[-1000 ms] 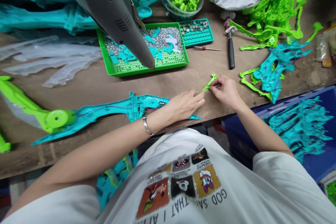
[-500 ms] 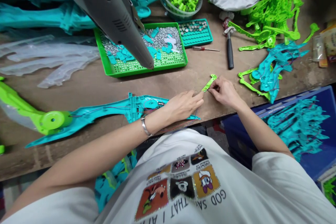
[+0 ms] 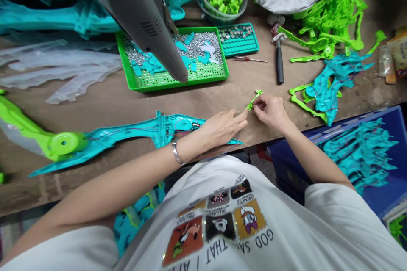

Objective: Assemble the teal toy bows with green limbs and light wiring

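The left hand (image 3: 224, 127) and right hand (image 3: 270, 111) pinch one thin green part (image 3: 253, 100); beyond them, a hammer (image 3: 280, 66) lies on the tabletop (image 3: 248, 78).

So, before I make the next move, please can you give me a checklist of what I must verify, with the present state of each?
1. Right hand at the green strip: ok, fingertips are at its side.
2. Left hand firmly on the strip: cannot tell, its fingers are at the near end, but the grip is unclear.
3. Hammer away from both hands: ok.
4. Screwdriver away from both hands: ok, it lies beyond them.
5. Long teal part fully in view: not ok, the left hand and forearm cover some of it.
6. Grey tool not touching the tray: cannot tell, they overlap in this view.
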`<state>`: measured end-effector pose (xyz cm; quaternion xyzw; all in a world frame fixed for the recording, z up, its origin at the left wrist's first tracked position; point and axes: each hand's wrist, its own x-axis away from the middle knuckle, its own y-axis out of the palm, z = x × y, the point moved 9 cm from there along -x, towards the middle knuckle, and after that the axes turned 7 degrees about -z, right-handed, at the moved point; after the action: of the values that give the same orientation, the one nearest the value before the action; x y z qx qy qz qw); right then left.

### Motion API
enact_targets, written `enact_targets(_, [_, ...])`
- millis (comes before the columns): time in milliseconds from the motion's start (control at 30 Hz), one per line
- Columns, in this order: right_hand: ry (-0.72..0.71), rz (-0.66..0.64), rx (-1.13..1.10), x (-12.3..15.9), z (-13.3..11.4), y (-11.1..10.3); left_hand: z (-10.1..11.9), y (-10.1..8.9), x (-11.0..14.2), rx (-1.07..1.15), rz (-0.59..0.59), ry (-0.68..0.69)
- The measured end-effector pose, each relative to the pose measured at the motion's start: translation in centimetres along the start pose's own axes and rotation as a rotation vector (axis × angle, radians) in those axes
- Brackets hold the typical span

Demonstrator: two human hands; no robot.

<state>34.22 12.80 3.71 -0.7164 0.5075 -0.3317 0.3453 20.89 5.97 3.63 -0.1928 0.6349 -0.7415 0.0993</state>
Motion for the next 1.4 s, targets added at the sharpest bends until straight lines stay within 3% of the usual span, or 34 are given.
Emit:
enact_targets(433, [-0.179, 0.023, -0.055, 0.4, 0.3, -1.2, 0.2, -0.5, -0.3, 0.012, -0.005, -0.024])
enact_targets(867, [-0.107, 0.125, -0.092, 0.3, 1.6, -0.4, 0.0, -0.4, -0.2, 0.047, 0.012, -0.036])
enact_targets(1400, [-0.085, 0.189, -0.078, 0.9, 1.4, -0.2, 0.1, -0.6, -0.2, 0.054, -0.010, -0.031])
